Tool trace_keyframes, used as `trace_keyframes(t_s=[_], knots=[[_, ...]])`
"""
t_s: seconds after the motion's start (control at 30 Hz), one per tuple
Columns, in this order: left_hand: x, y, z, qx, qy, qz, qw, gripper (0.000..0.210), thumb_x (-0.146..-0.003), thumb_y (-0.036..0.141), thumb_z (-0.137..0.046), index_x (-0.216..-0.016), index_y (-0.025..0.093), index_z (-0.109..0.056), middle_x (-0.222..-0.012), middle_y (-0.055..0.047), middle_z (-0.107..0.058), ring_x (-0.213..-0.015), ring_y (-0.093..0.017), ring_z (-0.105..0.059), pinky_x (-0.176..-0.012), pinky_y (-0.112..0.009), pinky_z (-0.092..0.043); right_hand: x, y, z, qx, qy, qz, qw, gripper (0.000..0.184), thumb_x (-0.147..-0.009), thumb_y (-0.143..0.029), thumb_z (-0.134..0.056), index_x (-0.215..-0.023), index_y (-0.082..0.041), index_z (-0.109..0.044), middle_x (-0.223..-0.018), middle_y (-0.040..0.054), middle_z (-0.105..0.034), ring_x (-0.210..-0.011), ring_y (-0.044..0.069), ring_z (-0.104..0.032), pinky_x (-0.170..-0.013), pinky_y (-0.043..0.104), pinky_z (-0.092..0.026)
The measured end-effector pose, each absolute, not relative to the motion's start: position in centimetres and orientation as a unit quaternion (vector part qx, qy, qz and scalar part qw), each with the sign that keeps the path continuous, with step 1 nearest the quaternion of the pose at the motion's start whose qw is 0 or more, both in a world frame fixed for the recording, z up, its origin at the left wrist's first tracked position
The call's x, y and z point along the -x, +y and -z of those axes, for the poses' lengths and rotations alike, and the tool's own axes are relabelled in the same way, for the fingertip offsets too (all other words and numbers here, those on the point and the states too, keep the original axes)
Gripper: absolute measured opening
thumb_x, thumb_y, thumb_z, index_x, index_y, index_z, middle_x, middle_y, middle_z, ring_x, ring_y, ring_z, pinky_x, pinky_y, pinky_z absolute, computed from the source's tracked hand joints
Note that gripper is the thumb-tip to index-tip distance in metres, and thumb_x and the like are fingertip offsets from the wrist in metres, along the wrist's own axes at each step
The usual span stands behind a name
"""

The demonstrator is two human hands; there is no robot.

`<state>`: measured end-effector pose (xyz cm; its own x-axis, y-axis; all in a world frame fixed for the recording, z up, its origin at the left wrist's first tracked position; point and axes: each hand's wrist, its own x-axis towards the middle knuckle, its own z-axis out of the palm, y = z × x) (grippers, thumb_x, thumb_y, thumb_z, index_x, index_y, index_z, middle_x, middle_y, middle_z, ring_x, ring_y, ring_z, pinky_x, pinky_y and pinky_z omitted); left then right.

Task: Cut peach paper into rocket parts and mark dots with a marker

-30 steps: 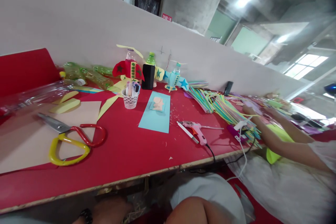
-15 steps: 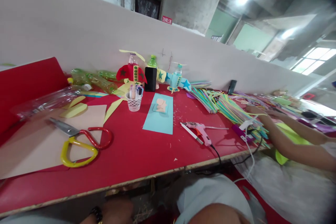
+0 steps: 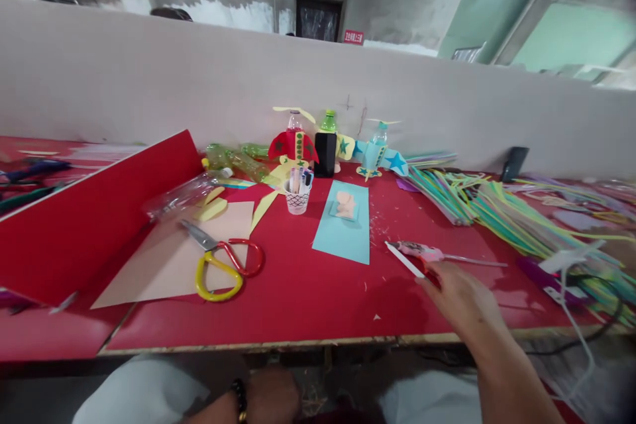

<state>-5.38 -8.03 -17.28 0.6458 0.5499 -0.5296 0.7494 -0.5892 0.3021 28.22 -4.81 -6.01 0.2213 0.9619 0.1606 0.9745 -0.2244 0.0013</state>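
Note:
My right hand (image 3: pixel 464 298) reaches over the table, its fingers at the handle of a pink glue gun (image 3: pixel 420 251) with a clear glue stick out of its back. The handle is hidden by the hand. A slim white stick-like tool (image 3: pixel 405 260) lies beside the gun, its lower end by my thumb. Below the table edge rests my left hand (image 3: pixel 273 394) near my lap, a dark bead bracelet at the wrist; its fingers are hidden. In mid-table, small peach paper pieces (image 3: pixel 345 204) lie on a light blue sheet (image 3: pixel 326 237).
Red-and-yellow scissors (image 3: pixel 218 265) lie spread on beige paper (image 3: pixel 149 281) at left. A cup of pens (image 3: pixel 297 202) stands before decorated bottle planes (image 3: pixel 375 156) and a black phone (image 3: pixel 325 154). Pipe cleaners (image 3: pixel 442 195) are heaped right, near a purple power strip (image 3: pixel 541 281).
My right hand has come into view and onto the glue gun. The view has levelled and turned left, so the co-worker's arms at right are mostly out of view.

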Motion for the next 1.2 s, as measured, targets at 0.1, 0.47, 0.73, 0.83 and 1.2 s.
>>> trace_keyframes(t_s=[0.1,0.47,0.73,0.83,1.2], knots=[[4.9,-8.4,15.7,-0.835,0.427,0.281,0.205,0.027,-0.070,0.025,-0.064,-0.092,0.014,-0.077,-0.090,-0.021,-0.073,-0.086,-0.035,-0.069,-0.072,-0.041,-0.054,-27.8,-4.6,6.2,0.783,-0.620,0.039,-0.003,0.022,-0.087,-0.030,-0.052,-0.104,-0.019,-0.062,-0.100,0.0111,-0.070,-0.086,0.029,-0.068,-0.066,0.037,-0.045],[6.0,-8.9,15.3,-0.870,0.369,0.185,0.269,0.015,-0.073,0.021,-0.062,-0.079,0.023,-0.075,-0.077,-0.006,-0.074,-0.068,-0.021,-0.066,-0.053,-0.023,-0.044,-23.8,-5.3,6.5,0.748,-0.663,0.024,0.038,0.012,-0.078,-0.013,-0.050,-0.082,-0.020,-0.059,-0.084,0.0084,-0.070,-0.079,0.025,-0.067,-0.064,0.033,-0.040],[4.4,-6.1,5.0,-0.725,0.335,-0.169,0.577,0.016,-0.083,0.023,-0.057,-0.084,0.015,-0.071,-0.071,0.000,-0.064,-0.064,-0.010,-0.054,-0.058,-0.017,-0.039,-22.3,-6.4,6.2,0.649,-0.625,-0.271,0.340,0.016,-0.084,-0.029,-0.053,-0.095,-0.019,-0.059,-0.077,0.0022,-0.062,-0.069,0.017,-0.058,-0.065,0.029,-0.045],[2.2,-4.3,4.3,-0.624,0.369,-0.296,0.622,0.034,-0.082,0.032,-0.063,-0.113,0.016,-0.063,-0.071,0.002,-0.058,-0.059,-0.009,-0.050,-0.058,-0.020,-0.040,-20.1,-7.3,6.1,0.526,-0.523,-0.510,0.435,0.018,-0.087,-0.032,-0.055,-0.099,-0.020,-0.059,-0.071,-0.0011,-0.058,-0.061,0.013,-0.052,-0.057,0.025,-0.043],[0.4,-3.4,5.6,-0.470,0.298,-0.418,0.718,0.019,-0.081,0.033,-0.069,-0.083,0.013,-0.071,-0.075,-0.004,-0.067,-0.071,-0.013,-0.059,-0.072,-0.024,-0.046,-16.0,-7.8,8.7,0.452,-0.483,-0.622,0.419,0.035,-0.089,-0.048,-0.056,-0.075,-0.016,-0.054,-0.053,-0.0063,-0.046,-0.039,0.005,-0.038,-0.040,0.019,-0.026]])
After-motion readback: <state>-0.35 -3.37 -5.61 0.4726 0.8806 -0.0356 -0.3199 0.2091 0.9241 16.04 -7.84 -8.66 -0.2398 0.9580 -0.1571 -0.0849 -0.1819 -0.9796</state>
